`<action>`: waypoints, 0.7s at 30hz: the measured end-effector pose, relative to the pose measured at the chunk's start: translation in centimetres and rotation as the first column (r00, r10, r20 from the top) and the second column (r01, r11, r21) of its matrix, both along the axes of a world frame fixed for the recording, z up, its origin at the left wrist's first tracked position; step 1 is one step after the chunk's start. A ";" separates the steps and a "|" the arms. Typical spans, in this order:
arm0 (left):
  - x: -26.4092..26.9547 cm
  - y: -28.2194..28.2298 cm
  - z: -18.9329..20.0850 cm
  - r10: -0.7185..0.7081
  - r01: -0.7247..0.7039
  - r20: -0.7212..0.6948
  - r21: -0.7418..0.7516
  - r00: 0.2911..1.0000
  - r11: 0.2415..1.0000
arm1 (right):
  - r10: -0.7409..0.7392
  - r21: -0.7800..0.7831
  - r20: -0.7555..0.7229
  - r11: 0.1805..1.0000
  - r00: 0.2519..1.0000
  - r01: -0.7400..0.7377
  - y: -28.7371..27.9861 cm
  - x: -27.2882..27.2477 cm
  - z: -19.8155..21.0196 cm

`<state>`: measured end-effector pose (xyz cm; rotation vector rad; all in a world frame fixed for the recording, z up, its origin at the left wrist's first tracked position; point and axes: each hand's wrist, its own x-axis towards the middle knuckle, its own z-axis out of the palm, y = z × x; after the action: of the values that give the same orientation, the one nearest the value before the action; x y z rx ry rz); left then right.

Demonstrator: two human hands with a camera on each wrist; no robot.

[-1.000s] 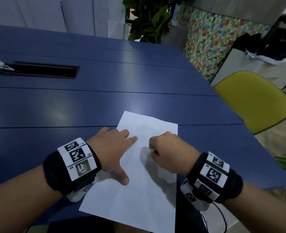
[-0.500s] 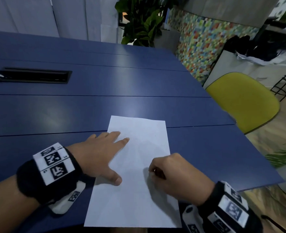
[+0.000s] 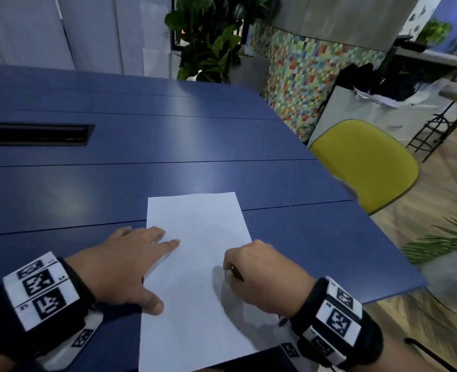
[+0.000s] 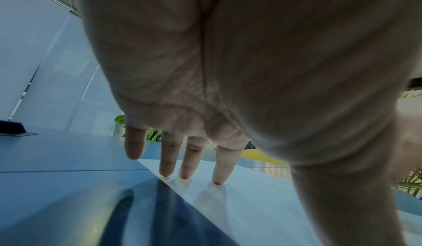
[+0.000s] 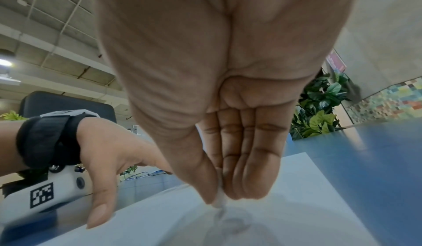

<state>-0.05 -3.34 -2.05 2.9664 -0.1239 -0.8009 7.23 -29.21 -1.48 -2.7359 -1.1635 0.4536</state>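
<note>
Two hands meet on a white sheet (image 3: 195,224) lying at the near edge of the blue desk (image 3: 168,157): the left hand (image 3: 120,267), fingers straight and spread, presses the sheet's left margin; the right hand (image 3: 265,277), fingers curled, pinches a small white item (image 5: 220,198) whose tip touches the sheet.

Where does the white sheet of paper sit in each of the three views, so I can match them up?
Head: white sheet of paper, lower centre of the picture.
Left wrist: lower right, under the fingertips.
Right wrist: across the bottom, beneath a small white object pinched by the right hand.
Shared landmark: the left hand pressing the sheet's left edge.
</note>
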 end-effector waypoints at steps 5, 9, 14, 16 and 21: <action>0.3 0.0 -0.3 0.011 -0.010 0.020 -0.042 1.000 0.999 | 0.064 -0.005 -0.049 0.998 0.997 -0.065 0.9 -0.4 -0.5; 0.0 1.1 -0.1 0.067 -0.066 0.025 -0.051 0.997 0.997 | 0.063 0.007 -0.065 0.998 0.996 -0.063 0.8 0.1 -0.1; -0.4 1.4 -0.5 0.043 -0.046 0.083 0.028 0.996 0.999 | 0.074 0.077 -0.035 0.994 0.997 -0.071 1.1 0.6 -0.3; -0.3 1.2 -0.7 0.039 -0.044 0.078 0.059 0.996 0.997 | 0.074 0.055 -0.050 0.996 0.996 -0.071 1.2 0.6 -0.6; -0.4 1.0 -0.4 0.056 -0.063 0.071 0.099 0.996 0.993 | 0.054 0.070 -0.037 0.996 0.998 -0.052 0.9 1.7 -0.5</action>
<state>-0.44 -2.33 -2.44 3.0775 0.0022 -0.7197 8.92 -28.33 -1.99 -2.6314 -1.2212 0.4625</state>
